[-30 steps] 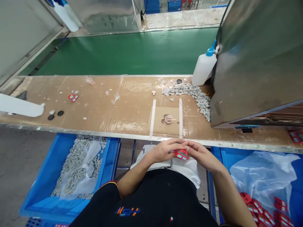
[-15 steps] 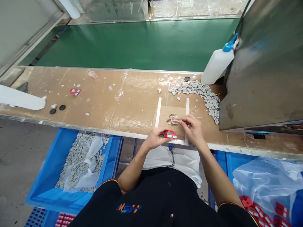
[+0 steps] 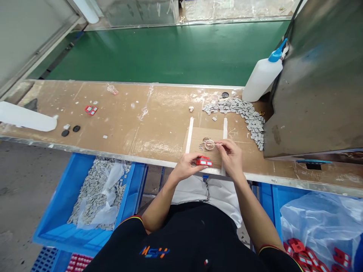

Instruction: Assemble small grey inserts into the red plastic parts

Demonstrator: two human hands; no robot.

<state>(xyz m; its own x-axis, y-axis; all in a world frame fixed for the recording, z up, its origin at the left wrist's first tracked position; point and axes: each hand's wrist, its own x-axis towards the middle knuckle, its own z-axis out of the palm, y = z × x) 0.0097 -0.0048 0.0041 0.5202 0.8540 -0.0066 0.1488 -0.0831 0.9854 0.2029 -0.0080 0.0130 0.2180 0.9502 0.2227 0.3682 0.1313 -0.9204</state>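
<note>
My left hand (image 3: 185, 166) is closed round a small red toy vehicle piece (image 3: 204, 161) with pale window panels, held at the bench's front edge. My right hand (image 3: 230, 155) pinches a thin, pale stick-like piece (image 3: 219, 144) between thumb and fingertips. Its tip lies at a clear round ring or shallow dish (image 3: 210, 145); whether the two are joined I cannot tell. Under them, a cardboard pad (image 3: 195, 138) bears dark ribbed marks and is held by white tape strips. A curved heap of small grey tiles (image 3: 251, 117) lies beyond my right hand.
A white squeeze bottle (image 3: 262, 79) with a blue nozzle leans by the metal housing (image 3: 317, 94). Another white bottle (image 3: 25, 116) lies at left, near black discs (image 3: 70, 131) and a red piece (image 3: 91, 110). Blue bins (image 3: 53, 236) flank my lap; behind runs a green belt (image 3: 159, 53).
My right hand has shifted slightly right, with more of the pale stick showing near the ring. The left hand keeps the red piece in almost the same spot.
</note>
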